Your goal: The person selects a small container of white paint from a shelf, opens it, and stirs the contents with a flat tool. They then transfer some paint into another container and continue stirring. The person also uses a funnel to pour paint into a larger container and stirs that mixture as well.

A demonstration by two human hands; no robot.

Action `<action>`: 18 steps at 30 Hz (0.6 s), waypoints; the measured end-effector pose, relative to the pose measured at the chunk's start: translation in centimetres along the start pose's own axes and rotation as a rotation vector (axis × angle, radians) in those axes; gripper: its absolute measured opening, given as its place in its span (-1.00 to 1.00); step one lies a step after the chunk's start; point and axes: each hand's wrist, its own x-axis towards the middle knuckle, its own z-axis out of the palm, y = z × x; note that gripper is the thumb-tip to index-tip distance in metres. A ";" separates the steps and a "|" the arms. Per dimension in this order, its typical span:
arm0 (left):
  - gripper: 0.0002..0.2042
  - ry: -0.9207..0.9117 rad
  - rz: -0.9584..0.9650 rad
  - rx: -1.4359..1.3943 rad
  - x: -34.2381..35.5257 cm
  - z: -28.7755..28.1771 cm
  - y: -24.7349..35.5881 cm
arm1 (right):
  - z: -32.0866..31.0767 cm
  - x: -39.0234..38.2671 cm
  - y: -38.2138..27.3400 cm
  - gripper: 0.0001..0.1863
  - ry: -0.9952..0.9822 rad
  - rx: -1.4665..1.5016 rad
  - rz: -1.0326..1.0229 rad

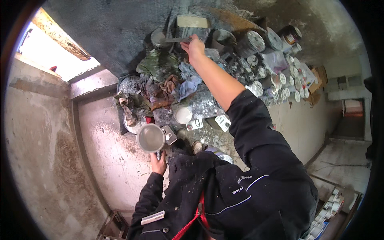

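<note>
Low on the left, my left hand (159, 165) is closed round the short handle of a round grey pot (151, 138). Its open top faces up, and the inside looks grey; I cannot tell how full it is. My right arm reaches far forward. In the fingers of my right hand (195, 49) is a thin, flat grey stick (176, 40), lying nearly level. The stick's left end is at the rim of an open, paint-stained can (157, 37); whether it touches the rim is unclear. A pale block-shaped container (193, 21) stands just beyond that hand.
Crumpled rags (162, 82) cover the left of the paint-spattered bench. A white-topped tub (183, 115) stands at its near edge beside rectangular metal tins (195, 125). Dirty buckets (251, 43) and many small cans (294, 72) crowd the right. A bright opening (48, 52) is at upper left.
</note>
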 end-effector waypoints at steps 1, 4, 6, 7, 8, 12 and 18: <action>-0.68 0.016 -0.026 -0.059 -0.5 -0.2 -0.5 | 1.0 1.1 0.4 -0.50 0.000 -0.024 0.047; -0.73 0.050 -0.313 -0.134 -2.3 -0.8 -2.3 | 1.3 1.9 1.0 -0.39 -0.067 0.010 0.114; -0.78 0.079 -0.251 -0.124 -2.9 -1.0 -3.2 | -1.6 -0.3 1.4 -0.48 -0.185 -0.041 0.094; -0.78 0.069 -0.246 -0.089 -3.0 -1.3 -3.4 | -4.4 -2.5 2.0 -0.60 -0.340 -0.227 0.011; -0.79 0.052 -0.323 -0.058 -2.9 -1.3 -3.6 | -8.1 -5.2 2.6 -0.70 -0.535 -0.403 -0.113; -0.77 0.062 -0.200 -0.214 -3.2 -0.8 -2.2 | -21.8 -15.5 6.2 -0.46 -0.522 -1.229 -0.035; -0.74 0.069 -0.200 -0.234 -4.2 0.1 2.4 | -31.9 -13.3 7.8 -0.28 -0.303 -2.272 -0.510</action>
